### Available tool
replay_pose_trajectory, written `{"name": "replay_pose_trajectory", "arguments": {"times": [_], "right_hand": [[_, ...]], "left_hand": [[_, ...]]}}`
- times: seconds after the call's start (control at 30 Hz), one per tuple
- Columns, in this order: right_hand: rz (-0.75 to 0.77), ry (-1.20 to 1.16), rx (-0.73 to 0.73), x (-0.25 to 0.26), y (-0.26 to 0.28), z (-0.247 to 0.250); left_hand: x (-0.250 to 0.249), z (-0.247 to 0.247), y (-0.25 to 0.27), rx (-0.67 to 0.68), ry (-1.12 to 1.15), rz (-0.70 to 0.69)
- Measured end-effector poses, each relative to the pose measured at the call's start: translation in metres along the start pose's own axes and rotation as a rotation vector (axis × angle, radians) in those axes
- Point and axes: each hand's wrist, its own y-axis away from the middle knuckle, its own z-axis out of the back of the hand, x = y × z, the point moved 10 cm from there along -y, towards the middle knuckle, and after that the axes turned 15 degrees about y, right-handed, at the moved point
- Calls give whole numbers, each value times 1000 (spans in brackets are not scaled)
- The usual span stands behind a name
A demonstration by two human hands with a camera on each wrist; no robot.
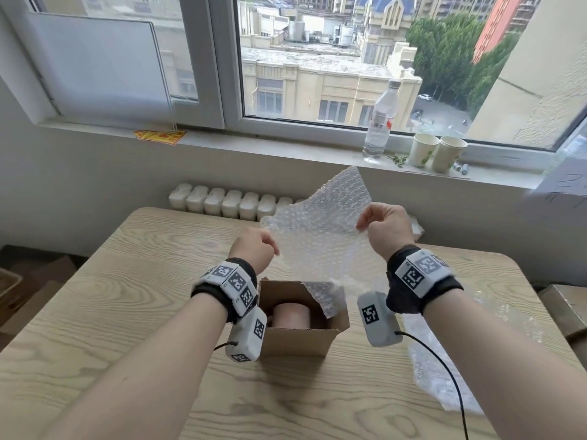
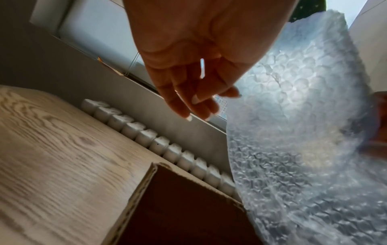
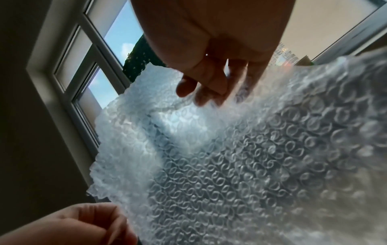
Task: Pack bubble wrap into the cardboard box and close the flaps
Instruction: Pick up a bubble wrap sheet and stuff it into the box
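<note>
Two hands raise one sheet above the box

Both hands lift a clear bubble wrap sheet (image 1: 320,236) above the small open brown cardboard box (image 1: 301,325) on the pale wood-grain table (image 1: 95,312); right hand (image 1: 386,228) pinches its edge; left hand (image 1: 254,247) pinches the opposite edge, fingers loosely curled; the sheet's lower end dips into the box beside a brownish cylinder (image 1: 292,315).

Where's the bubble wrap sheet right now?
In the head view, the sheet is held up mid-table between the left hand and right hand, its lower end dipping into the open box.
</note>
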Motion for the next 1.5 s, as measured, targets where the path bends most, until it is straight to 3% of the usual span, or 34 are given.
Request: {"name": "replay_pose_trajectory", "arguments": {"times": [0.1, 0.2, 0.33, 0.5, 0.57, 0.67, 0.77, 0.83, 0.93, 1.03, 1.13, 1.2, 1.27, 1.4, 1.5], "right_hand": [[66, 78, 46, 13, 6, -11], [123, 147, 100, 22, 11, -24], [177, 245, 141, 31, 13, -34], [183, 264, -20, 32, 9, -26], [84, 208, -26, 14, 5, -23], [-156, 182, 193, -32, 7, -42], [-279, 44, 453, -57, 23, -73], [-335, -29, 517, -62, 31, -86], [-274, 85, 521, -60, 29, -94], [-245, 100, 409, -59, 20, -84], [-218, 28, 355, -52, 15, -73], [-213, -98, 346, -46, 14, -70], [-196, -200, 394, -38, 15, -73], [-58, -201, 595, -17, 30, -90], [36, -49, 776, -11, 49, -104]], "left_hand": [[20, -12, 6, 90, 4, 63], [27, -2, 9, 12, 20, 75], [17, -2, 9, 86, 246, 32], [21, 1, 8, 24, 462, 86], [25, 5, 7, -25, 613, 126], [32, 13, 6, -90, 600, 161], [38, 14, 5, -119, 628, 202], [40, 10, 7, -127, 683, 238], [36, 6, 10, -98, 703, 246], [31, -11, 14, 113, 576, 232], [37, -29, 24, 351, 77, 175], [41, -36, 27, 413, -319, 86], [42, -37, 27, 385, -559, 3], [49, -36, 35, 394, -479, 82], [65, -29, 51, 403, -615, 302]]}}
